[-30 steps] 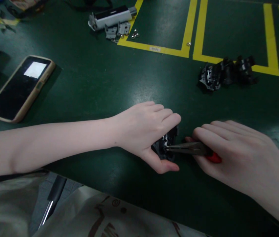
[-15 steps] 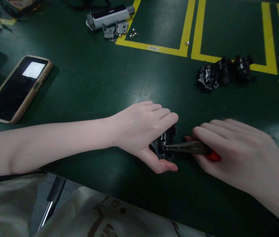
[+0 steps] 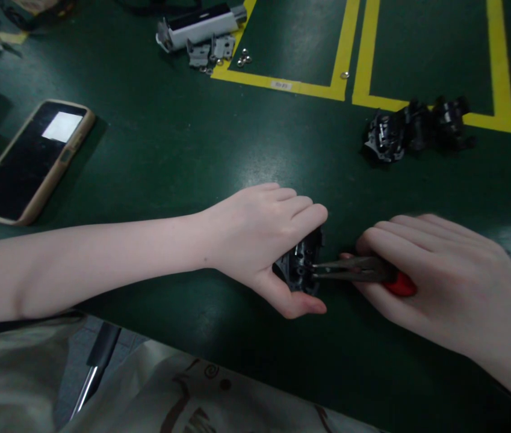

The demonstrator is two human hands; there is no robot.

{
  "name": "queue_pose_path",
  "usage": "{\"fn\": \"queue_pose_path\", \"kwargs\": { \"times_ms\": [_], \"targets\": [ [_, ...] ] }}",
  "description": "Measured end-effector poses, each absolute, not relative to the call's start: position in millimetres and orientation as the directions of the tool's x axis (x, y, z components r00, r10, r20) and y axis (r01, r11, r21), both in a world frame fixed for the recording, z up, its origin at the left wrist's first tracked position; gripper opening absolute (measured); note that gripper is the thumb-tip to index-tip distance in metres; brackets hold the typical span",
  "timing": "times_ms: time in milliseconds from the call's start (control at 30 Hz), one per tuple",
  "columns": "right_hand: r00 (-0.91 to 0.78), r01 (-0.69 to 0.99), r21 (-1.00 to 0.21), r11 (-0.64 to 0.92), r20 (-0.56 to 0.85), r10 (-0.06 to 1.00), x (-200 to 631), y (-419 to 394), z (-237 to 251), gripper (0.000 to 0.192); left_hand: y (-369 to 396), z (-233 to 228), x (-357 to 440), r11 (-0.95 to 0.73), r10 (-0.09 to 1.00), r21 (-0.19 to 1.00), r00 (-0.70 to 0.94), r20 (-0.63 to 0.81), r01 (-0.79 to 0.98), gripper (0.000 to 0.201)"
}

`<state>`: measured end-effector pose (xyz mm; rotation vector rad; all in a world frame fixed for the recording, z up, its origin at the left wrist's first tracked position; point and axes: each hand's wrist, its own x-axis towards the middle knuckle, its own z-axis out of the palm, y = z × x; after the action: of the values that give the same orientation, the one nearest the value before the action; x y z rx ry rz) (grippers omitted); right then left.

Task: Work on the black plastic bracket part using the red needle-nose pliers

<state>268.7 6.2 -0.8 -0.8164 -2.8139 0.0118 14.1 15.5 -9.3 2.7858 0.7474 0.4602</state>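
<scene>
Small black plastic part (image 3: 299, 266) rests on the green mat — red-handled needle-nose pliers (image 3: 355, 270) touch it.

Dim overhead light; soft glare patch on the green table (image 3: 264, 159); edges darkened; fine detail slightly blurred.

Bench (image 3: 156, 162) layout: left hand (image 3: 259, 240) sits near the front edge at centre, wrapped around a small part (image 3: 300, 267) resting on the bench – right hand (image 3: 440, 282) just to its right, holding pliers (image 3: 349, 269) whose tips touch the part's right side. Phone (image 3: 29, 159) lies flat toward the left edge; a cluster of similar parts (image 3: 418, 129) lies behind the right hand, well apart from it. Toward the back edge, left of centre – a long block (image 3: 201, 24) with brackets (image 3: 205, 51) and loose washers (image 3: 244, 58) just in front of it.
</scene>
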Motion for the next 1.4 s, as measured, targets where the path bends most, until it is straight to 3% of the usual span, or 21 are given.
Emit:
{"fn": "queue_pose_path", "kwargs": {
  "times_ms": [600, 833, 1133, 1400],
  "targets": [
    [-0.840, 0.522, 0.003, 0.853, 0.175, 0.513, 260.7, 4.3, 5.1, 0.014, 17.3, -10.8, 14.4, -0.853, 0.512, 0.267, 0.818, 0.262, 0.449, 0.072],
    [-0.819, 0.553, -0.028, 0.833, 0.164, 0.550, 258.5, 3.2, 3.2, 0.013, 18.6, -11.3, 14.1, -0.852, 0.516, 0.251, 0.815, 0.264, 0.459, 0.072],
    [-0.848, 0.510, 0.038, 0.859, 0.187, 0.495, 264.7, 7.7, 2.5, 0.014, 19.7, -11.5, 11.6, -0.869, 0.482, 0.269, 0.836, 0.261, 0.416, 0.073],
    [-0.813, 0.524, -0.089, 0.847, 0.243, 0.529, 274.7, 13.9, -6.1, 0.009, 22.9, -10.0, 6.2, -0.856, 0.502, 0.289, 0.823, 0.264, 0.429, 0.071]
  ]
}}
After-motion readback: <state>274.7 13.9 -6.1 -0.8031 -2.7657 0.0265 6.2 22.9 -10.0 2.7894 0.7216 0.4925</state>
